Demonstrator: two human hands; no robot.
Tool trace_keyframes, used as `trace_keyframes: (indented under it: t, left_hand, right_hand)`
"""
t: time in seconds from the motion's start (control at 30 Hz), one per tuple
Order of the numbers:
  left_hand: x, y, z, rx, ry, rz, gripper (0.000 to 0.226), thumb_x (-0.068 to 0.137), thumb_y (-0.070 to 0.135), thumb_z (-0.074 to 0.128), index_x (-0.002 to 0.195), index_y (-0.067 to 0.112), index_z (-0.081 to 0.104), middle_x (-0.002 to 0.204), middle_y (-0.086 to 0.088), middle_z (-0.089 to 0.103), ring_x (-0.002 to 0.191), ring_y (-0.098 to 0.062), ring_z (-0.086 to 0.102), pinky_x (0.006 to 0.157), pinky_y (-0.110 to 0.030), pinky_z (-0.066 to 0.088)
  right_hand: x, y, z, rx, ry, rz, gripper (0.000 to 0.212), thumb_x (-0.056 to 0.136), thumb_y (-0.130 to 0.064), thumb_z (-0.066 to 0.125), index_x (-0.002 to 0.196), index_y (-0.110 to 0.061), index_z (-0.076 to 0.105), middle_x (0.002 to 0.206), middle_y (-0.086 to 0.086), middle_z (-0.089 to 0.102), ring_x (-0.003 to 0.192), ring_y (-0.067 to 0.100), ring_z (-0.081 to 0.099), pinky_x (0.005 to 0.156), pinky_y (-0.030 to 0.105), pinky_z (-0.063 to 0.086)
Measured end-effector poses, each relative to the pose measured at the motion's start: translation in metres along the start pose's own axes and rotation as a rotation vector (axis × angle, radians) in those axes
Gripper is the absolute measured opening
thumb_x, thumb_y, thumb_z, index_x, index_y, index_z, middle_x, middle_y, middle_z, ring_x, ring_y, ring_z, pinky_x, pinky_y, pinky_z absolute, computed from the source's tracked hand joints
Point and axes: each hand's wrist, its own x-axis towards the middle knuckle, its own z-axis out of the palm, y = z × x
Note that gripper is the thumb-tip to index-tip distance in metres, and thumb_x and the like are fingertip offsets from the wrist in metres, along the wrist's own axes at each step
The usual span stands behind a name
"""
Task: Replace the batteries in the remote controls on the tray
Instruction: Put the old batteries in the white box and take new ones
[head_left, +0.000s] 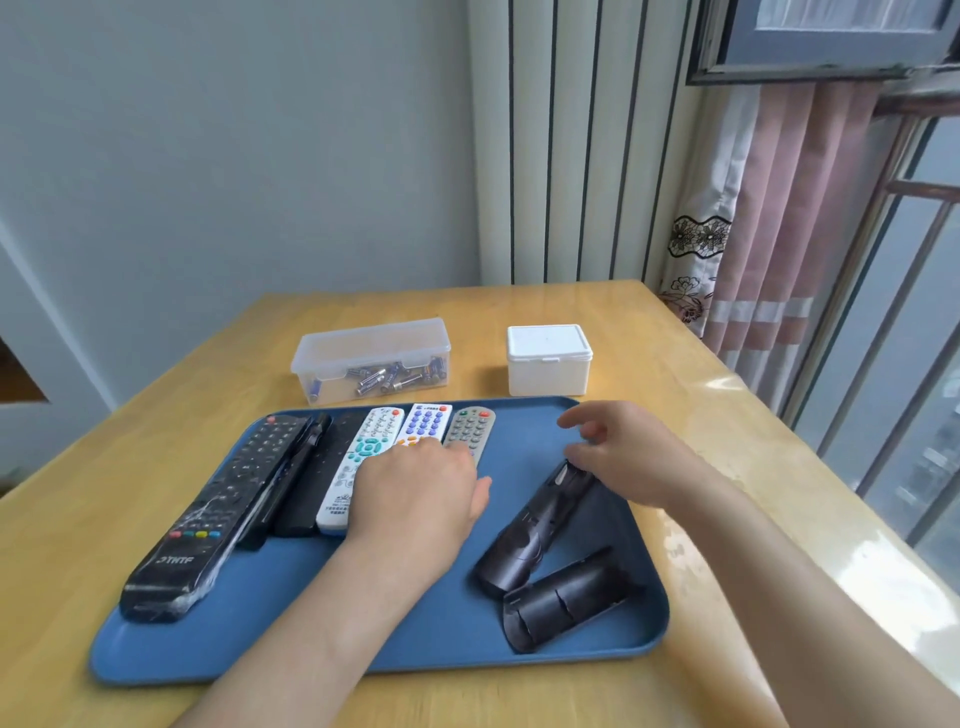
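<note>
Covering the grey remote (470, 429): left hand (421, 493); battery box (371, 361) beyond tray (291, 623).

Reaches in from the lower left with the bare left forearm (332, 613), wrist straight. Holds the left hand (421, 488) palm down, back uppermost, fingers extended forward and close together, thumb stuck out to the right. Stretches the bare right forearm (779, 561) in from the lower right, angled towards the left. Poses the right hand (623, 452) palm down, slightly farther forward than the left, fingers loosely spread and bent, index finger raised highest, thumb low beneath. Leaves a gap between the two hands.
</note>
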Motion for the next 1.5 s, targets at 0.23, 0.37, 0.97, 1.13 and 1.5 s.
trace_keyframes:
  t: [0.23,0.37,0.97,1.13,1.5]
  left_hand:
    - [0.071,0.008,-0.01,-0.289,0.126,0.037,0.029,0.096,0.045,0.043,0.11,0.028,0.061,0.106,-0.001,0.068,0.101,-0.028,0.061,0.072,-0.033,0.044]
    - [0.122,0.012,-0.002,-0.368,0.056,0.0,0.041,0.088,0.053,0.055,0.122,0.029,0.055,0.117,-0.002,0.066,0.109,-0.029,0.058,0.077,-0.034,0.044]
    - [0.182,0.001,0.041,-0.282,0.026,0.18,0.056,0.098,0.059,0.022,0.069,0.017,0.046,0.086,-0.006,0.065,0.088,-0.032,0.059,0.065,-0.033,0.034]
    - [0.172,0.007,0.049,-0.118,0.192,0.136,0.057,0.098,0.058,0.018,0.103,0.026,0.065,0.095,-0.007,0.069,0.091,-0.034,0.063,0.063,-0.03,0.034]
    - [0.186,0.004,0.036,0.119,0.458,0.39,0.033,0.087,0.046,0.047,0.07,0.021,0.061,0.054,0.004,0.057,0.04,-0.018,0.054,0.052,-0.021,-0.006]
  right_hand:
    - [0.049,0.011,-0.032,0.181,0.191,-0.021,0.05,0.087,-0.016,0.066,0.133,-0.025,0.048,0.126,0.012,0.054,0.103,0.02,0.054,0.076,0.032,0.048]
    - [0.077,0.022,-0.027,0.398,0.123,0.001,0.086,0.081,-0.009,0.075,0.149,-0.03,0.027,0.15,0.013,0.037,0.131,0.025,0.04,0.095,0.033,0.04]
    - [0.155,0.047,-0.002,0.492,0.015,-0.037,0.108,0.069,-0.011,0.086,0.154,-0.013,0.019,0.144,-0.003,0.038,0.13,0.016,0.045,0.108,0.026,0.036]
    - [0.161,0.05,0.001,0.433,0.037,-0.042,0.114,0.061,-0.024,0.092,0.153,-0.015,0.024,0.146,0.005,0.039,0.132,0.021,0.043,0.112,0.038,0.036]
    - [0.163,0.052,0.001,0.463,0.015,-0.059,0.131,0.046,-0.031,0.096,0.153,-0.016,0.023,0.146,0.004,0.042,0.128,0.023,0.05,0.109,0.041,0.041]
